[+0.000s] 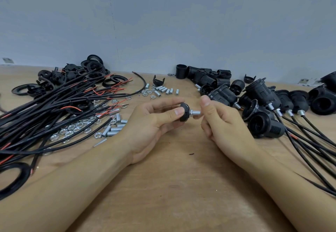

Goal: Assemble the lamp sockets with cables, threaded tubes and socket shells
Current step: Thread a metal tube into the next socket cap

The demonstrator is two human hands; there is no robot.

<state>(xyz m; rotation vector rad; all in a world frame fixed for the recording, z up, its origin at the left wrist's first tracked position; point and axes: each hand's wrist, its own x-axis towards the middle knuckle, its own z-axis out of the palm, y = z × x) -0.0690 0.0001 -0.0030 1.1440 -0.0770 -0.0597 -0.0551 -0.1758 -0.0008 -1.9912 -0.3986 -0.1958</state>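
My left hand (154,122) pinches a black socket cap (184,114) between thumb and fingers, above the table's middle. A silver threaded tube (196,112) with a nut on it sticks out of the cap to the right. My right hand (220,120) is at the tube's free end, fingers curled, thumb raised above it; whether it grips the tube is unclear. A heap of black cables (54,108) with red wire ends lies at the left. Loose threaded tubes (161,89) and nuts (76,127) are scattered beside them.
Assembled sockets with cables (263,124) lie at the right, their leads running to the right edge. Black socket shells (209,76) stand at the back by the grey wall. Black rings and caps (94,66) pile up at the back left of the wooden table (172,186).
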